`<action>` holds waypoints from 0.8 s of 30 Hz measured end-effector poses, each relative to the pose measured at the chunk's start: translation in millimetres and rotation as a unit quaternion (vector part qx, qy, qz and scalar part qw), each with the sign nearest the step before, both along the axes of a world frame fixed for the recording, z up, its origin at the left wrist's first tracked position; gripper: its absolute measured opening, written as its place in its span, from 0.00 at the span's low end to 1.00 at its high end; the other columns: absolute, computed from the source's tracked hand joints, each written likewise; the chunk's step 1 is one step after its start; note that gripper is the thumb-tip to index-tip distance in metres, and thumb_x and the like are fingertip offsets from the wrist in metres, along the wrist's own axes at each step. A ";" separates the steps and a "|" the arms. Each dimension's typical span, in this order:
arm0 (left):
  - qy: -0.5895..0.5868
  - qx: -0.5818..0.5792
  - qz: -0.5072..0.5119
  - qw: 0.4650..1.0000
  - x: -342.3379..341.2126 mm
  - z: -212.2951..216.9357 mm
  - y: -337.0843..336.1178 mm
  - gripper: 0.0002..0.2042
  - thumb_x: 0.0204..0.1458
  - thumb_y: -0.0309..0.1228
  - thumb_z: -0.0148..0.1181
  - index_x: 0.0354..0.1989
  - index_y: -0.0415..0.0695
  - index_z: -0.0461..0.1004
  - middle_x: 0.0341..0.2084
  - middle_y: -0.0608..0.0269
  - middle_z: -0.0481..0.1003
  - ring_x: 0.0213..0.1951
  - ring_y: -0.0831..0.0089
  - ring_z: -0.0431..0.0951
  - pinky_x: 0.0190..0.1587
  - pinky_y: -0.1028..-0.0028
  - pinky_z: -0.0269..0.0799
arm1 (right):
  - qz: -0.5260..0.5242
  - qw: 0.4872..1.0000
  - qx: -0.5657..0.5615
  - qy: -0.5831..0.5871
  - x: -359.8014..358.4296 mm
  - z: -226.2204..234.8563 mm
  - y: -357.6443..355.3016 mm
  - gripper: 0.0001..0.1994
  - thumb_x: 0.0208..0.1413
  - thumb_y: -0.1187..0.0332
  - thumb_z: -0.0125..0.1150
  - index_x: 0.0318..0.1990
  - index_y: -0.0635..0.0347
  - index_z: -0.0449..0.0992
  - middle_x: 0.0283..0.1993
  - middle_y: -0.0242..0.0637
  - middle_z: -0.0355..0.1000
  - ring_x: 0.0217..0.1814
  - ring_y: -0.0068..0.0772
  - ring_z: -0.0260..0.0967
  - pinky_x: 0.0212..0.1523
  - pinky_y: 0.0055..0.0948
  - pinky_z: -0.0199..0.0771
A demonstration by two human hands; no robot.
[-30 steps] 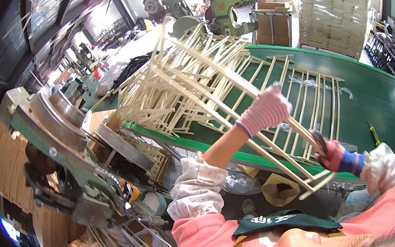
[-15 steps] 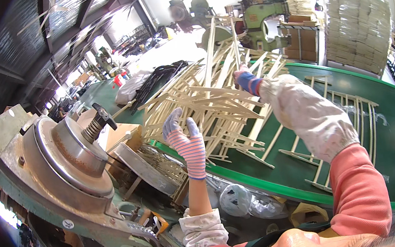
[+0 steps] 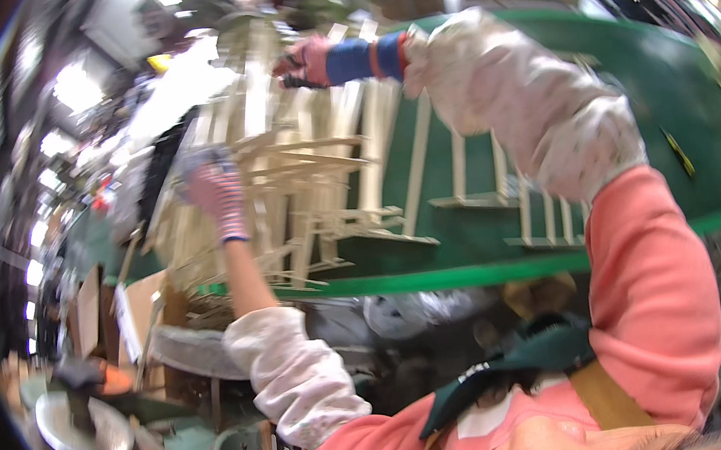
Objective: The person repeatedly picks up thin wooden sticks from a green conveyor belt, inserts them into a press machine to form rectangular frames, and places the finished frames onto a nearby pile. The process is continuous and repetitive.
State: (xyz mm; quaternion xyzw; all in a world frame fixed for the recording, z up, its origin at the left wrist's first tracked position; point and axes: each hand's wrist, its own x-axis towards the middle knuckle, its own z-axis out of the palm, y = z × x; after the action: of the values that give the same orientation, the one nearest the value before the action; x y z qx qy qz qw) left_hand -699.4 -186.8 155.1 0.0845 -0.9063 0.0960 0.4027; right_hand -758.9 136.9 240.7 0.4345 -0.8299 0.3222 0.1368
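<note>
A heap of pale wooden strips, some joined into ladder-like frames, lies across the green table. My left hand, in a striped glove with greyish fingertips, is at the heap's left side; motion smears its fingers, so their grip is unclear. Reaching over the far part of the heap is my right hand, in a pink glove with a blue cuff. Its fingers look curled in, but blur hides what is between them. White sleeve covers wrap both forearms.
Separate ladder-like wooden frames lie on the green table to the right, with a yellow-and-black tool beyond. A metal machine stands at lower left. Plastic bags sit below the table's near edge.
The view has swung, with the machine now lower at left. My left hand has come onto the wooden heap. My right arm now reaches farther across the far strips.
</note>
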 end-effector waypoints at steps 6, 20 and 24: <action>0.122 0.047 -0.153 0.979 2.5 40.6 25.4 0.17 0.57 0.44 0.49 0.40 0.44 0.76 0.39 0.56 0.76 0.42 0.59 0.74 0.48 0.68 0.67 | -0.148 0.945 0.208 -0.205 144.6 -149.7 257.8 0.07 0.51 0.67 0.51 0.31 0.56 0.75 0.29 0.43 0.73 0.34 0.42 0.73 0.33 0.36 0.75; -0.131 0.193 -0.379 0.896 152.6 -192.7 372.6 0.10 0.39 0.32 0.60 0.33 0.49 0.76 0.40 0.57 0.74 0.48 0.59 0.70 0.58 0.57 0.56 | -0.321 0.914 0.238 -0.065 186.6 -362.0 193.8 0.26 0.47 0.60 0.51 0.57 0.52 0.65 0.67 0.42 0.51 0.68 0.48 0.47 0.66 0.46 0.44; -0.255 0.058 -0.274 0.925 145.0 -245.3 383.6 0.27 0.46 0.45 0.57 0.53 0.42 0.67 0.55 0.57 0.66 0.59 0.63 0.62 0.62 0.61 0.49 | -0.373 0.907 0.107 -0.166 244.8 -345.0 233.2 0.30 0.47 0.53 0.56 0.57 0.57 0.64 0.63 0.47 0.55 0.65 0.52 0.50 0.65 0.45 0.47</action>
State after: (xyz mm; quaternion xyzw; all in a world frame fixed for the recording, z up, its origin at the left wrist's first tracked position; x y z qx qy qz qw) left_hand -554.5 196.8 -90.3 -0.1712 -0.9703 -0.0523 0.1628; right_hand -514.0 370.1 -104.3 0.0456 -0.9717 0.2239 0.0599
